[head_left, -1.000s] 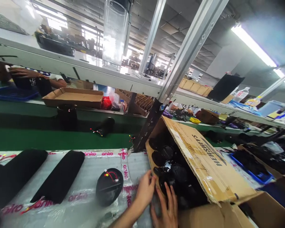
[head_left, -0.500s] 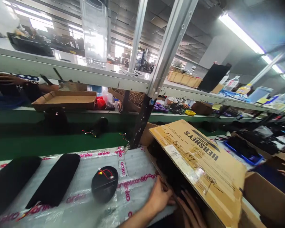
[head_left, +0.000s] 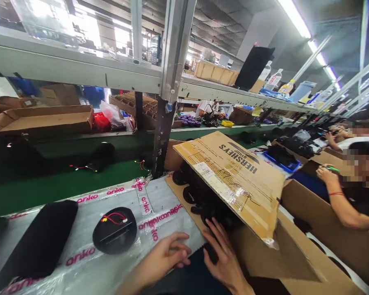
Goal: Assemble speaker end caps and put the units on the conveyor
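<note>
My left hand (head_left: 169, 255) hovers over the table's front edge with its fingers loosely bent and apart, nothing visible in them. At the mouth of a cardboard box (head_left: 276, 254), my right hand (head_left: 223, 257) has its fingers spread, near several black round parts (head_left: 189, 194). A printed cardboard flap (head_left: 230, 172) marked HERSHEY'S SYRUP slants over the opening. Left of my hands, a black rounded part (head_left: 115, 235) with red and yellow-tipped wires lies on the plastic-wrapped table (head_left: 89, 246). Beside it is a long black piece (head_left: 38, 246).
A metal post (head_left: 166, 102) stands behind the box and bears a white shelf (head_left: 110, 78). Beyond the table runs a green conveyor belt (head_left: 55, 184) with dark parts and wires on it. A co-worker's arm (head_left: 336, 200) and a blue tray (head_left: 283, 159) are at the right.
My left hand has come away from the box's edge, and my right hand shows more fully with fingers spread. A cardboard side has folded down, uncovering black parts. The view has swung right.
</note>
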{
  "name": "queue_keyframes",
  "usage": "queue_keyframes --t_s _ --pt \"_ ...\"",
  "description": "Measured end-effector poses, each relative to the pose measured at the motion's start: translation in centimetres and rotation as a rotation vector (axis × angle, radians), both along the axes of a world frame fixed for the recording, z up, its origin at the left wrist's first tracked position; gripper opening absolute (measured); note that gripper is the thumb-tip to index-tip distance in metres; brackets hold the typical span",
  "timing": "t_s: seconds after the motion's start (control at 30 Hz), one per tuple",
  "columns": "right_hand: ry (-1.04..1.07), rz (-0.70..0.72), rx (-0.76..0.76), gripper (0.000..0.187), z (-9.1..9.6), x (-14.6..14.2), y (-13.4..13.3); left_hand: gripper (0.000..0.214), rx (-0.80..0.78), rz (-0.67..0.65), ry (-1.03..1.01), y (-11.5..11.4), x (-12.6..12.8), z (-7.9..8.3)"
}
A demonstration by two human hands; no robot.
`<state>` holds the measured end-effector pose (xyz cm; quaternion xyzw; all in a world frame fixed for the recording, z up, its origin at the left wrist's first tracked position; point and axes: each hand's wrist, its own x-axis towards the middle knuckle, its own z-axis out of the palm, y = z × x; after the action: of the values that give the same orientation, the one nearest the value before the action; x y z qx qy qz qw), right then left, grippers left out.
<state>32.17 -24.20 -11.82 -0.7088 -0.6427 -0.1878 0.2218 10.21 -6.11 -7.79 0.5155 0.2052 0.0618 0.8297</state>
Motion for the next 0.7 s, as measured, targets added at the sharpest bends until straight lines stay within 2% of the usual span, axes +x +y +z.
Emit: queue_keyframes --t_s 0.03,0.1,0.17,0.23,0.3,0.4,0.47,0.53,0.63,0.7 --pt "-0.001 -0.011 0.006 0.046 -0.1 -0.4 0.1 0.068 0.074 0.048 -0.018 0.4 -0.6 0.4" --pt "-0.016 -0.043 0.043 0.042 -0.5 -0.8 0.5 0.054 0.277 0.233 -0.068 1.5 -0.3 1.5" --pt "-0.036 -0.062 0.089 0.038 -1.2 -0.6 1.1 0.04 0.457 0.441 -0.1 2.9 1.9 2.9" --pt "-0.054 -0.046 0.127 0.037 -1.8 -0.1 1.5 0.034 0.6 0.598 -0.115 4.6 5.5 4.8" --pt "-0.076 -0.018 0.144 0.039 -2.2 0.6 1.7 0.041 0.759 0.742 -0.136 6.1 9.6 7.2" --pt "-0.097 0.01 0.149 0.039 -2.2 1.3 1.6 0.069 0.987 0.89 -0.127 8.4 14.7 11.1" --pt "-0.101 0.018 0.148 0.038 -2.2 1.6 1.5 0.079 1.122 0.92 -0.093 10.0 16.8 13.3" --pt "-0.099 0.022 0.15 0.039 -2.3 1.8 1.4 0.087 1.244 0.889 -0.035 11.7 18.0 14.8" --pt "-0.085 0.025 0.16 0.04 -2.6 1.9 1.4 0.087 1.399 0.797 0.078 14.3 18.6 15.7" --pt "-0.072 0.029 0.169 0.041 -2.8 2.0 1.4 0.071 1.489 0.727 0.148 15.8 18.7 16.0"
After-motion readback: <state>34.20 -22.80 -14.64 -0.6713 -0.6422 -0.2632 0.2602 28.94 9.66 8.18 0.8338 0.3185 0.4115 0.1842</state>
